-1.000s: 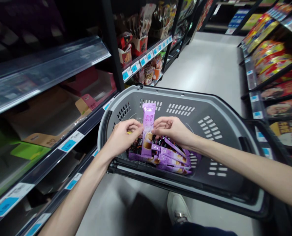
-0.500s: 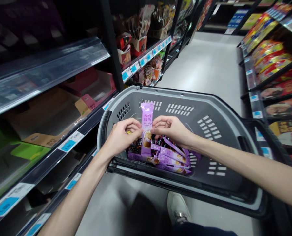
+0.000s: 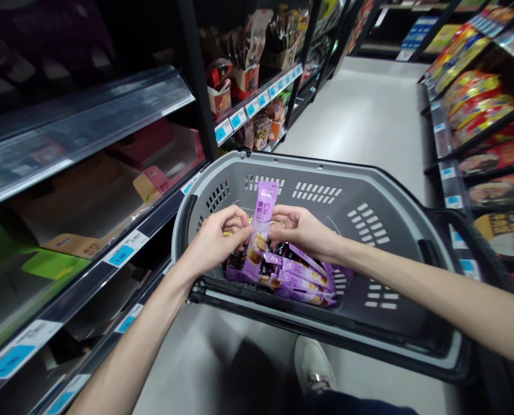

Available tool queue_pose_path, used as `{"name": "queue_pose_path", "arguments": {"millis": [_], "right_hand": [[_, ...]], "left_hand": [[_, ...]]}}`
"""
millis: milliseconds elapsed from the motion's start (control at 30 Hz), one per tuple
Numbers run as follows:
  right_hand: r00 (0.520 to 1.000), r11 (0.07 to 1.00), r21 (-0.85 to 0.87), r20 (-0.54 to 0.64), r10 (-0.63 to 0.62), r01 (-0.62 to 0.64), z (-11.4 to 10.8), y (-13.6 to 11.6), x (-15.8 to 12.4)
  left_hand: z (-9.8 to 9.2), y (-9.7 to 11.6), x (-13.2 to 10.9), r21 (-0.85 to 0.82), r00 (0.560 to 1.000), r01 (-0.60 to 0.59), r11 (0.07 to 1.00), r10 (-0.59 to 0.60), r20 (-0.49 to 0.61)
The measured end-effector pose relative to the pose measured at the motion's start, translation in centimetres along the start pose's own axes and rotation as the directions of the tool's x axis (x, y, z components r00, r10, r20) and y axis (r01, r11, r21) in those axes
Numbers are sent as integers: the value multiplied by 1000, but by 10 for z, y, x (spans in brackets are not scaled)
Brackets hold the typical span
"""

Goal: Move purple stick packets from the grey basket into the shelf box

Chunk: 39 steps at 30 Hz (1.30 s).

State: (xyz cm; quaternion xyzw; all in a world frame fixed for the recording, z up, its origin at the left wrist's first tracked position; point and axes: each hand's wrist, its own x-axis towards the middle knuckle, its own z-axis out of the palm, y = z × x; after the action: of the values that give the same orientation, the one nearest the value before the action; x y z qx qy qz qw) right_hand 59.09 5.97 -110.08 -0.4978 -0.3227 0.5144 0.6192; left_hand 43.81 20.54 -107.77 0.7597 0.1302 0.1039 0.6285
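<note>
Both hands hold one long purple drink-mix packet (image 3: pixel 262 222) upright over a grey shopping basket (image 3: pixel 369 196). My left hand (image 3: pixel 216 239) pinches the packet's left edge with closed fingers. My right hand (image 3: pixel 302 229) pinches its right edge the same way. The packet leans a little to the right at its top. Several more purple packets (image 3: pixel 302 278) and some dark ones lie in a pile on the basket's floor, just below my hands.
Dark store shelves (image 3: pixel 87 150) with blue price tags run along the left, holding cardboard boxes (image 3: pixel 83 202) and snack bags. Another shelf of red and yellow packs (image 3: pixel 477 104) stands on the right. A pale aisle floor (image 3: pixel 369 109) stretches ahead. My shoe (image 3: pixel 312 366) shows below the basket.
The packet has tipped from upright to leaning right at the top. Both hands stayed in nearly the same place over the basket.
</note>
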Motion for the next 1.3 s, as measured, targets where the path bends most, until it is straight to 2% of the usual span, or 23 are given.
{"name": "queue_pose_path", "arguments": {"millis": [133,267,367,433,500,733,1000,1167,1233,1300], "right_hand": [[1000,999,11,10,30,-30,4,4,-1],[998,999,0,-60,37,-37,6,5,-1],[995,999,-27,-90,42,-45,6,4,-2],[995,997,-59,-82,53,-58,6,4,-3],[996,993,-100,-66,62,-68,6,4,-3],[988,980,-144,45,145,-137,3,5,-2],[988,977,-159,32,148,-141,6,6,-3],[993,980,-167,43,112,-103,7,0,-5],[996,982,-169,24,88,-82,8,-4,-6],[998,980,-186,-3,67,-66,10,-7,-7]], "left_hand": [[1,1,0,-2,999,38,999,-38,21],[2,0,-1,66,1000,19,998,-20,11],[4,-2,-2,-39,996,13,999,-9,85],[5,-1,-3,-115,989,20,993,-2,151],[5,-1,-3,-150,985,37,988,-10,173],[1,-3,0,-177,999,33,984,-25,45],[2,-5,1,-142,998,20,990,-12,59],[2,-5,0,-21,998,-38,999,39,47],[1,-3,-1,141,995,-86,986,78,59],[1,-1,-2,330,987,-158,931,136,88]]}}
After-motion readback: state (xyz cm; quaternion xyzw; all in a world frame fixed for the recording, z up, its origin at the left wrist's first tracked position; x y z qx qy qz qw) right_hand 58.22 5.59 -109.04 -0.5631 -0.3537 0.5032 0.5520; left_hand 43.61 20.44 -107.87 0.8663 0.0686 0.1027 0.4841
